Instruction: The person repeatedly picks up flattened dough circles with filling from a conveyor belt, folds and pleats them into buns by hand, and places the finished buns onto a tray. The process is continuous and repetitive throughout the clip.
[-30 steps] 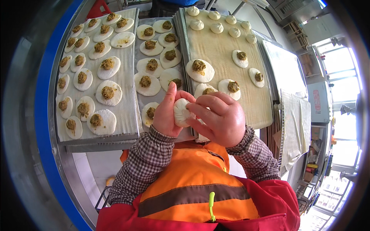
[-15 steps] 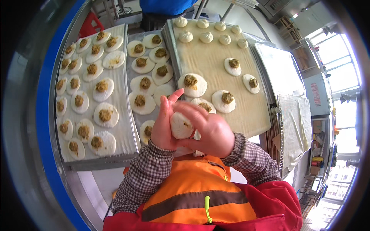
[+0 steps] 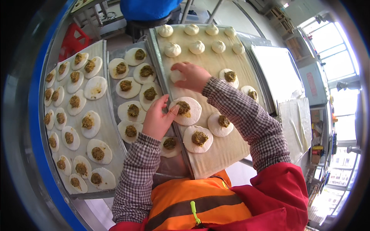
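Note:
My right hand has its fingers round a pale stuffed bun on the lined tray, below the rows of pleated buns; its fingers partly hide the bun's top. My left hand holds nothing, thumb and fingers apart. Its thumb reaches over the left edge of a round dough wrapper topped with brownish-green filling. Whether the thumb touches it I cannot tell. More filled wrappers lie close by, one nearer me and another to its right.
Another lined tray on the left carries several filled wrappers. Between the trays, more wrappers lie on a grey sheet. Bare metal trays stand at the right, near a draped cloth. A red stool and someone in blue are beyond.
My hands have parted. The right one moved forward with the bun to the tray, while the left, formerly cupped round it, came down left beside a filled wrapper. The view has shifted.

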Available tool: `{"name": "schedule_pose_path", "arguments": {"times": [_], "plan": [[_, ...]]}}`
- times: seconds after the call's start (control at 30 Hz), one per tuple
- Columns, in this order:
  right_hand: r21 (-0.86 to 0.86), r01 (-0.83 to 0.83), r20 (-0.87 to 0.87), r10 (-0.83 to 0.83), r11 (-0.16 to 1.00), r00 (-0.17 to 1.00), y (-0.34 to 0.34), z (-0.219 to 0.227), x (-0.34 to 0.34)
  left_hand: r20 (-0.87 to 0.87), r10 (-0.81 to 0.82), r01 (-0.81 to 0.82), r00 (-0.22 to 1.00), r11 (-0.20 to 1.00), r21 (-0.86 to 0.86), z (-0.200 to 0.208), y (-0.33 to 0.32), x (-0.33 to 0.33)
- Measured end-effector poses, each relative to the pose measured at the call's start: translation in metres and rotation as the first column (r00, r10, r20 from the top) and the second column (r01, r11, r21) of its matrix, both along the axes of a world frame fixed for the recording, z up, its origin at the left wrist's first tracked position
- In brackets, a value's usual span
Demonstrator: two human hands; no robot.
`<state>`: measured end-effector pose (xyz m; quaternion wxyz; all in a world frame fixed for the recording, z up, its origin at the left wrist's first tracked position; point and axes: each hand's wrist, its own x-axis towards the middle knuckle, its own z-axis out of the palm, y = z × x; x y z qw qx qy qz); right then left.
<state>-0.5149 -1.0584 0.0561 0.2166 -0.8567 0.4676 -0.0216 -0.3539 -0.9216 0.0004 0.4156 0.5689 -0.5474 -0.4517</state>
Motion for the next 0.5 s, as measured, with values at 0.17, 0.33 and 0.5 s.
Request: {"name": "schedule_pose_path", "arguments": {"times": [0.17, 0.33, 0.5], "plan": [[-0.213, 0.041, 0.221, 0.007, 0.976, 0.975, 0.010, 0.016, -0.053, 0.275, -0.197, 0.174, 0.941, 0.979, 0.106, 0.002, -0.028, -0.007], [0.080, 0.234, 0.149, -0.244, 0.969, 0.958, 0.060, 0.048, -0.114, 0.132, -0.261, 0.194, 0.956, 0.903, 0.384, 0.022, -0.039, -0.014], [0.162, 0.233, 0.332, -0.275, 0.959, 0.902, 0.115, 0.047, -0.136, 0.684, -0.248, 0.381, 0.686, 0.923, -0.048, 0.037, -0.025, -0.040]]}}
